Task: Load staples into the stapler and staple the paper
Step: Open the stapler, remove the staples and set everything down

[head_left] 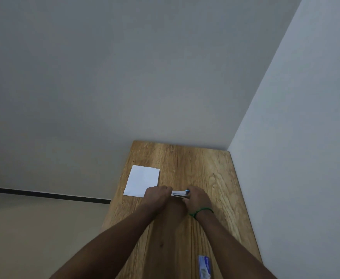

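A small white and blue stapler (180, 193) is held between both hands over the middle of the wooden table (195, 164). My left hand (158, 196) grips its left end with curled fingers. My right hand (197, 199), with a green band at the wrist, holds its right end, where a blue tip shows. Whether the stapler's top is lifted I cannot tell. A white sheet of paper (142, 181) lies flat near the table's left edge, just beyond my left hand. A blue and white staple box (204, 267) lies near the front of the table, between my forearms.
The table stands in a corner, with a grey wall behind it and a white wall along its right side. To the left the table ends and a beige floor with a dark skirting line (44, 194) lies below.
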